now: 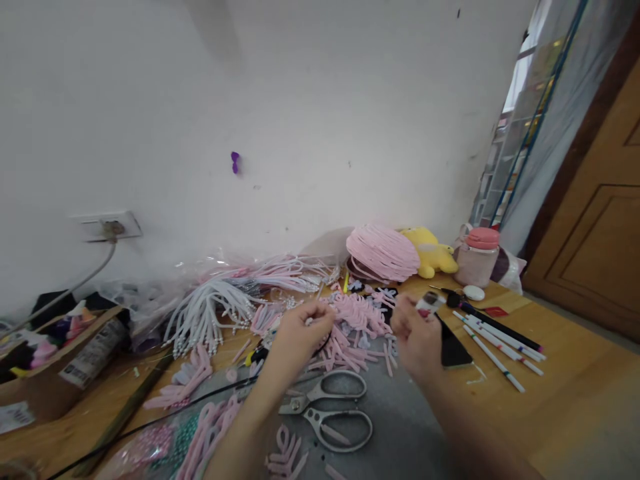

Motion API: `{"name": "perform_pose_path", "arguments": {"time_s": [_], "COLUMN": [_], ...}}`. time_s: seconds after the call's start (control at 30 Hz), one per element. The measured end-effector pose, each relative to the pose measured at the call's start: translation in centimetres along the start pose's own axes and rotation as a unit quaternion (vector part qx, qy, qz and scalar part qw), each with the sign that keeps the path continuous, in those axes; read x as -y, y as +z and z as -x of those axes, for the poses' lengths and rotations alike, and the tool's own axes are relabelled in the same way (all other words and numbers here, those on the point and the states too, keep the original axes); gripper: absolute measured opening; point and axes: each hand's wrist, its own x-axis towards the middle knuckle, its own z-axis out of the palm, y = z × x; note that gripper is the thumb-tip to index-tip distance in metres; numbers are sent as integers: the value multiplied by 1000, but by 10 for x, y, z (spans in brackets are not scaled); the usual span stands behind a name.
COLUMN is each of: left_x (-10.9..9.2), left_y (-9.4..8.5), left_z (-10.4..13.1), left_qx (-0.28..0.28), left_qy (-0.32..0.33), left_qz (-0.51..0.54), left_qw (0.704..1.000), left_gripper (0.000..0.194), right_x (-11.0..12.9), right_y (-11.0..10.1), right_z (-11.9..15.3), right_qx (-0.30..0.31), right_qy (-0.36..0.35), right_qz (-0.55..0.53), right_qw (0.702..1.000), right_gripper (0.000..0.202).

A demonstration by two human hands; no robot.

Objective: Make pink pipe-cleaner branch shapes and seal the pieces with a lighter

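Observation:
My left hand is closed above the middle of the table, its fingers pinched round something small and pale that I cannot make out. To its right, my right hand is also closed, near a small white and dark red item at its fingertips. Pink fuzzy pieces lie in a heap between and behind the hands. Large scissors with grey handles rest on the grey mat below the left hand.
White beaded stems and a cardboard box are at the left. A pink bundle, a yellow plush toy and a pink-lidded jar stand by the wall. A black phone and striped sticks lie right.

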Motion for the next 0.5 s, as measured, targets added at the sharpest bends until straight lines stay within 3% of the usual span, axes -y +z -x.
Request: {"name": "perform_pose_path", "arguments": {"time_s": [0.1, 0.33, 0.5], "left_x": [4, -5, -10], "left_y": [-10, -6, -4], "left_z": [-3, 2, 4], "left_qx": [-27, 5, 11], "left_qy": [-14, -42, -48], "left_qz": [34, 90, 115], "left_qw": [999, 995, 992], "left_gripper": [23, 27, 27], "right_x": [5, -5, -11], "right_y": [-1, 0, 0], "right_z": [-8, 2, 3], "right_qx": [-27, 90, 114], "right_qy": [-11, 49, 76], "right_qz": [-45, -11, 21], "right_qw": [999, 995, 990], "right_gripper": [22, 33, 24]}}
